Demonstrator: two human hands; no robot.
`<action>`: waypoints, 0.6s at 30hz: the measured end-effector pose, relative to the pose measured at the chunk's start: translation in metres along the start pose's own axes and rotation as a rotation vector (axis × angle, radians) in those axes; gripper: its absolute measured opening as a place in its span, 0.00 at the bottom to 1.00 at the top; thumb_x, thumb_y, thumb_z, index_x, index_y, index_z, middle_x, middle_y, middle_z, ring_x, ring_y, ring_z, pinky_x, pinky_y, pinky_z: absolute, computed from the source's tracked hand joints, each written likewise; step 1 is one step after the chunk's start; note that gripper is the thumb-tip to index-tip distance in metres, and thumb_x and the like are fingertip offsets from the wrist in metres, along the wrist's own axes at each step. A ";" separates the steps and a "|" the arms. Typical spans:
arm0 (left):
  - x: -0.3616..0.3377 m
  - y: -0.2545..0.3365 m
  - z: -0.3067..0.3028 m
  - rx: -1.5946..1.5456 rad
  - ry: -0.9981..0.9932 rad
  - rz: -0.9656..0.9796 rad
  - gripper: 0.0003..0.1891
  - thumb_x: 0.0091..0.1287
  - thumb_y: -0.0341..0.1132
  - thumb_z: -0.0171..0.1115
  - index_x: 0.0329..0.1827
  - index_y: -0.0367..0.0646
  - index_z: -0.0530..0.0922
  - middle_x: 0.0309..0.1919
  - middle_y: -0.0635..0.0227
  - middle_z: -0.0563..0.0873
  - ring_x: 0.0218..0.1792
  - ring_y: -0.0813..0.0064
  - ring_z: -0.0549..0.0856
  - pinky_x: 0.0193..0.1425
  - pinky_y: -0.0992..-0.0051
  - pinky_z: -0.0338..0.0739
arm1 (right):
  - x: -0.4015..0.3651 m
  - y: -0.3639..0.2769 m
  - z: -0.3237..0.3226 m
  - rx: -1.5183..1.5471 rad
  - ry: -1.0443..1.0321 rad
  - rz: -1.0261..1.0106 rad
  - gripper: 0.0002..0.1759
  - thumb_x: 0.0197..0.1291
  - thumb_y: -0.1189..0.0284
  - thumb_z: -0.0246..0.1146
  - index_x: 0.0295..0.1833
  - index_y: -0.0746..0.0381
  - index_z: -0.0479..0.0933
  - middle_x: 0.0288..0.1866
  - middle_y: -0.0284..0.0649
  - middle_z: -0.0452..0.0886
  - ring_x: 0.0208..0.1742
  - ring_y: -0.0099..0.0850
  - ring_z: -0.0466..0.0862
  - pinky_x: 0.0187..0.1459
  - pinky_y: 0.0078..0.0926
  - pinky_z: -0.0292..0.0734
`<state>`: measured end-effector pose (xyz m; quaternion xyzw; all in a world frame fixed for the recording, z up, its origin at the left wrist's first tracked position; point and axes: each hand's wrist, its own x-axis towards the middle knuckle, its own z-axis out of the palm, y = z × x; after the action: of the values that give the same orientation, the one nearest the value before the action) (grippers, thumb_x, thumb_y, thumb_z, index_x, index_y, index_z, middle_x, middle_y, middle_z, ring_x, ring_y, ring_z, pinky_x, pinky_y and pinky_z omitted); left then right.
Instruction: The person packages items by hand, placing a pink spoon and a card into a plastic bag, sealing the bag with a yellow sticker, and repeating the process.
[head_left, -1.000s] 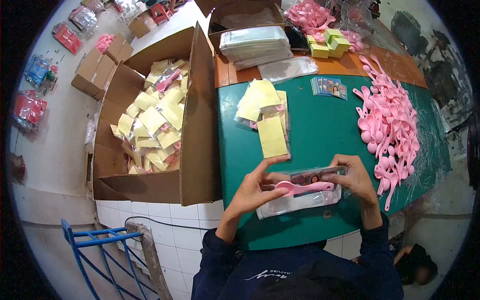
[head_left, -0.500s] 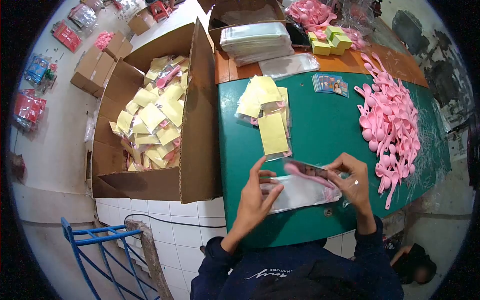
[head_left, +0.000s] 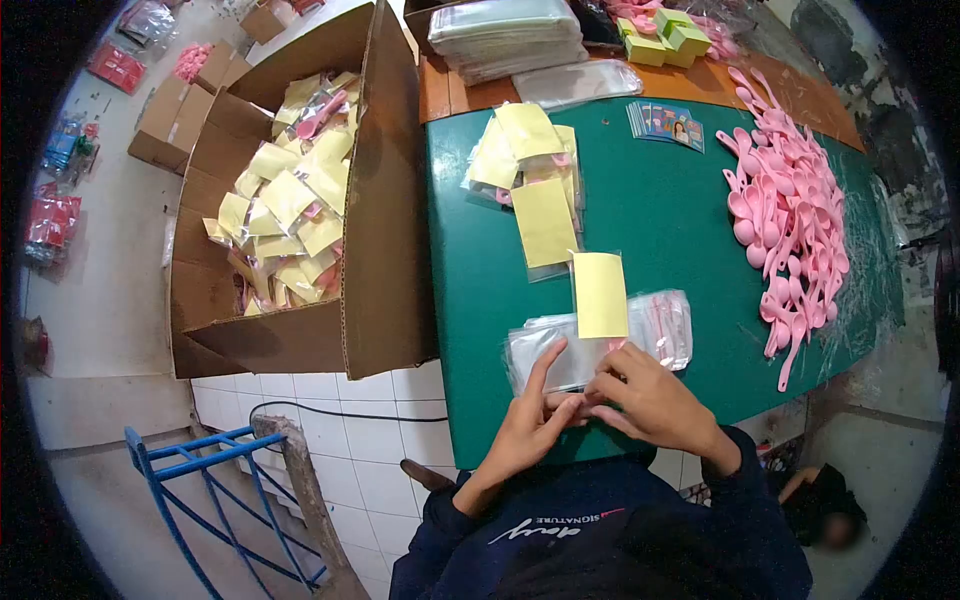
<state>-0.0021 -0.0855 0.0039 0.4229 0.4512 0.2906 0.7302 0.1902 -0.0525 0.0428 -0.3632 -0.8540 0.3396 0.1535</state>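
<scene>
A clear plastic bag with a yellow card [head_left: 600, 295] in it lies over a stack of clear bags [head_left: 545, 352]. Its lower end is at my fingers. My right hand [head_left: 650, 402] pinches that end with bent fingers. My left hand [head_left: 530, 425] meets it from the other side, thumb and lower fingers closed at the bag's edge, index finger stretched upward. A bit of pink shows under the card, partly hidden by my right fingers. Just beyond lie several bagged yellow cards [head_left: 545, 222] with pink pieces in the bags.
A pile of pink spoons [head_left: 785, 220] covers the green table's right side. Small printed cards [head_left: 668, 125] lie near the back, before stacked clear bags [head_left: 505, 35] and yellow-green blocks [head_left: 665, 42]. At left stands a cardboard box [head_left: 385, 200] of filled bags. A blue metal frame [head_left: 205, 465] is lower left.
The bag that my right hand held up, showing a pink spoon and a dark picture, now lies yellow side up on the stack. Both hands have come together at its near end.
</scene>
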 end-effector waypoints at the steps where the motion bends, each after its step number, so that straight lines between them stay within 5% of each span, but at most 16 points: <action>1: 0.000 0.001 0.000 0.036 0.007 -0.012 0.32 0.71 0.26 0.46 0.74 0.49 0.44 0.44 0.55 0.82 0.46 0.72 0.82 0.52 0.71 0.79 | 0.000 0.000 0.005 -0.023 0.018 -0.004 0.12 0.50 0.73 0.65 0.39 0.64 0.71 0.38 0.46 0.69 0.45 0.45 0.73 0.50 0.40 0.70; 11: 0.005 -0.002 0.002 -0.202 0.035 0.028 0.31 0.69 0.25 0.51 0.73 0.46 0.51 0.40 0.61 0.82 0.39 0.82 0.80 0.45 0.81 0.75 | -0.006 -0.009 0.020 -0.438 0.040 -0.101 0.08 0.50 0.71 0.59 0.34 0.64 0.71 0.33 0.41 0.70 0.40 0.37 0.73 0.41 0.30 0.70; 14: 0.009 -0.003 0.009 -0.192 0.084 0.073 0.32 0.67 0.25 0.54 0.72 0.47 0.53 0.36 0.65 0.83 0.34 0.84 0.80 0.39 0.83 0.75 | -0.003 -0.003 0.020 -0.402 0.075 -0.229 0.08 0.50 0.71 0.61 0.32 0.63 0.71 0.33 0.40 0.70 0.39 0.35 0.73 0.40 0.31 0.69; 18: 0.007 0.001 0.009 -0.122 0.225 0.097 0.29 0.66 0.23 0.54 0.70 0.45 0.56 0.36 0.63 0.84 0.36 0.81 0.82 0.42 0.81 0.77 | 0.001 -0.002 -0.018 0.076 -0.141 -0.306 0.08 0.52 0.72 0.64 0.33 0.63 0.73 0.31 0.38 0.71 0.37 0.34 0.73 0.41 0.33 0.70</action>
<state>0.0091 -0.0823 0.0037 0.3637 0.4907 0.3978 0.6846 0.1972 -0.0441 0.0578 -0.1982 -0.8945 0.3689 0.1567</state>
